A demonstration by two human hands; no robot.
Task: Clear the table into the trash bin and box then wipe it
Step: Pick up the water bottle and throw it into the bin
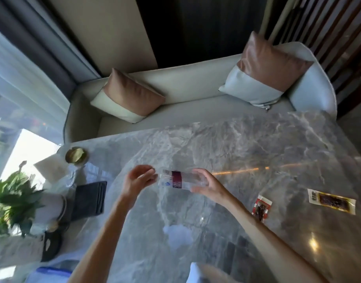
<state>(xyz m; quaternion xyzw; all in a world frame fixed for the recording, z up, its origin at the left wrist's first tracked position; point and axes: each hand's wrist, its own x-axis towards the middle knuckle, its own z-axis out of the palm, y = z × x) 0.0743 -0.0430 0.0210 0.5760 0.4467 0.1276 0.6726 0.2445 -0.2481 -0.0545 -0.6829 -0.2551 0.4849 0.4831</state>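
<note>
A clear plastic bottle [175, 179] with a dark red label lies sideways in the air above the grey marble table [257, 152]. My right hand [206, 183] grips its base end. My left hand [138, 177] hovers at the bottle's neck end with fingers curled and apart, touching or nearly touching it; blur hides the contact. Two snack wrappers lie on the table to the right: a small red-and-white one [261, 208] and a longer yellow-edged one [331, 201].
At the left stand a potted plant [14, 201], a folded dark cloth [89, 199], a brass ashtray [76, 155] and a tissue box [51, 170]. A blue-rimmed container [51, 272] sits at the bottom left. A sofa with two cushions [126, 97] lies beyond the table.
</note>
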